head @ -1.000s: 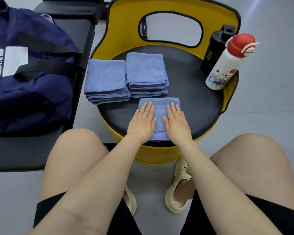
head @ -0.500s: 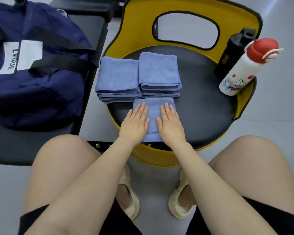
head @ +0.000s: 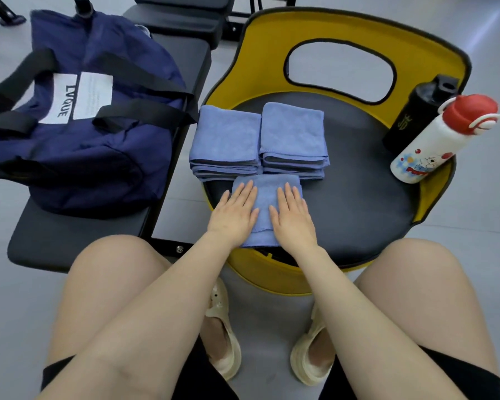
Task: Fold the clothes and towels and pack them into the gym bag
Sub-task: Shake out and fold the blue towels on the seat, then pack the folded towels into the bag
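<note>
A folded blue towel (head: 265,197) lies at the front edge of the black seat of a yellow chair (head: 358,215). My left hand (head: 235,215) and my right hand (head: 292,216) press flat on it, fingers straight, a strip of towel showing between them. Just behind the towel are two stacks of folded blue towels, the left stack (head: 225,140) and the right stack (head: 292,134). The navy gym bag (head: 78,134) with black straps and a white label sits on a black bench (head: 70,246) to the left.
A black bottle (head: 413,116) and a white bottle with a red cap (head: 433,145) stand at the chair's right edge. My bare knees and cream sandals (head: 223,336) are in front of the chair. Another black bench (head: 182,21) stands behind.
The view has shifted so the bag and chair sit further right and lower. My hands have drawn slightly apart on the towel, staying flat on it.
</note>
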